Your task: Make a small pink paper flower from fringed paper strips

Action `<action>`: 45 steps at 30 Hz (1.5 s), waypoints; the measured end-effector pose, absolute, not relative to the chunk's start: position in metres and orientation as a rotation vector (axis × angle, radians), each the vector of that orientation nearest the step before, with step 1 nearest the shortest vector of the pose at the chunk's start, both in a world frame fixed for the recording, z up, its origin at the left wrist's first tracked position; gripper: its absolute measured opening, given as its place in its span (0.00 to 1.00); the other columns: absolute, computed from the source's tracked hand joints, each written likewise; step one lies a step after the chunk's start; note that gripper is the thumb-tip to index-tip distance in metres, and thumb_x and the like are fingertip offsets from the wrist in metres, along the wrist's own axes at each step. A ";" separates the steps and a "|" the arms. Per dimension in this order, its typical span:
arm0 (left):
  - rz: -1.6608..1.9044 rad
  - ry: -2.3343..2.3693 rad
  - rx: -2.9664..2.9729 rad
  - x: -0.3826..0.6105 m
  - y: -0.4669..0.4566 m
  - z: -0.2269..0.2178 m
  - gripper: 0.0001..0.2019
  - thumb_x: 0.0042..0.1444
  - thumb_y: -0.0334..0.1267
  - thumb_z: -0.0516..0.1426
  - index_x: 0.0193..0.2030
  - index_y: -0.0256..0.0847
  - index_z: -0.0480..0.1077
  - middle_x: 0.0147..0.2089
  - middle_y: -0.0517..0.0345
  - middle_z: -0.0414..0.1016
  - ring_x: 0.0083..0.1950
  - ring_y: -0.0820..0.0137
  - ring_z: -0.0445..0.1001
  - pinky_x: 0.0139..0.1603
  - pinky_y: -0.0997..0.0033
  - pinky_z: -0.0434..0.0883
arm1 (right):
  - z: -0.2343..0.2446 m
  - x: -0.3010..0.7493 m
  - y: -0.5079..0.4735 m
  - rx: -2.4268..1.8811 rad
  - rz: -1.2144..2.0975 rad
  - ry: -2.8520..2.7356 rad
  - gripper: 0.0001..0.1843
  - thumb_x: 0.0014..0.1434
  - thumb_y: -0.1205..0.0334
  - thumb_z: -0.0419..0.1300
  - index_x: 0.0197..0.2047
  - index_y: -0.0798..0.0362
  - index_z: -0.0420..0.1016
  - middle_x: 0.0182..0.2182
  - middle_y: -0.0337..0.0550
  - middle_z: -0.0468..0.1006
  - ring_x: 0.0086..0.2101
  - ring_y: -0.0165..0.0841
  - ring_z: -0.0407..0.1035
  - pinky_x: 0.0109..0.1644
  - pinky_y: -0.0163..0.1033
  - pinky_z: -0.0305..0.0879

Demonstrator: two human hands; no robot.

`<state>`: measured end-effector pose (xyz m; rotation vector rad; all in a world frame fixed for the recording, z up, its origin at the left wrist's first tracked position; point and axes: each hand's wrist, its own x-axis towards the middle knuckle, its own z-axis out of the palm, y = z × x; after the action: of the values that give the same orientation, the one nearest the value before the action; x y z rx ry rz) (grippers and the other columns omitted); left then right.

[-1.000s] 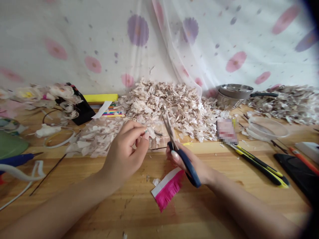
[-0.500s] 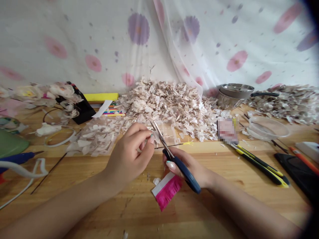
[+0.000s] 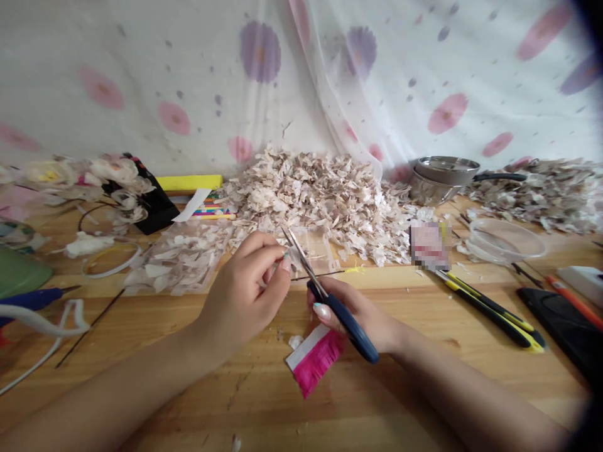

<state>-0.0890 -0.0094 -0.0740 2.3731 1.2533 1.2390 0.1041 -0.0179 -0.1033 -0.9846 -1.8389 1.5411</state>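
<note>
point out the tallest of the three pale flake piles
The broad beige papery-flake heap in the middle; the left pile and right pile look lower.

We're seeing a craft workspace: curled, papery beige flakes (image 3: 315, 194) are lying heaped at twelve o'clock, white round-petalled flowers (image 3: 115, 171) at ten, a long yellow-and-black plastic cutter (image 3: 494, 312) at four.
</note>
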 end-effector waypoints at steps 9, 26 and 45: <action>1.239 1.223 2.391 -0.091 -0.006 -0.074 0.05 0.60 0.30 0.51 0.36 0.40 0.67 0.36 0.58 0.65 0.33 0.72 0.66 0.30 0.71 0.65 | -0.106 0.107 -0.012 -0.896 1.612 -1.816 0.29 0.51 0.33 0.58 0.27 0.52 0.58 0.22 0.32 0.55 0.24 0.26 0.50 0.25 0.33 0.49; 1.018 1.166 2.299 -0.094 0.009 -0.077 0.11 0.62 0.32 0.49 0.27 0.40 0.64 0.33 0.59 0.61 0.34 0.71 0.65 0.33 0.70 0.63 | -0.091 0.138 0.005 -1.104 1.637 -1.982 0.27 0.52 0.40 0.61 0.21 0.54 0.59 0.17 0.30 0.56 0.19 0.22 0.49 0.21 0.32 0.43; 0.515 0.822 2.300 -0.081 0.007 -0.096 0.11 0.62 0.34 0.47 0.33 0.41 0.69 0.40 0.55 0.69 0.46 0.67 0.70 0.48 0.63 0.69 | -0.111 0.113 -0.005 -1.068 1.565 -1.605 0.12 0.51 0.63 0.63 0.25 0.54 0.63 0.16 0.30 0.63 0.19 0.22 0.55 0.21 0.29 0.52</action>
<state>-0.0813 0.0072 -0.0959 2.3002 0.8223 0.5153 0.1127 -0.0055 -0.1105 -1.0680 -1.6046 1.5649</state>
